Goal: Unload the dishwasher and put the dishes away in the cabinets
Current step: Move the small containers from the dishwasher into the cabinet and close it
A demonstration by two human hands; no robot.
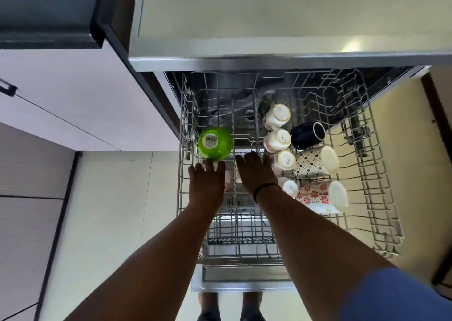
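Dishwasher rack (381, 213), pulled out over the lowered door, runs lengthwise from the person toward the counter (269, 19). Both hands reach into its left half. The left hand (207, 181) lies flat, fingers together and stretched forward, fingertips at the near edge of an upturned green bowl (215, 143); I cannot tell whether it grips anything. The right hand (254, 171), a dark band on its wrist, has fingers loosely spread over the wires, closed on nothing visible. The bowl sits base up, a barcode sticker on it. Right of the hands, four small white cups (277, 115) lie in a row, bases tipped up. Beyond them lie a dark mug (307, 134), a dotted mug (315, 161) and a red-flowered mug (320, 197), on their sides.
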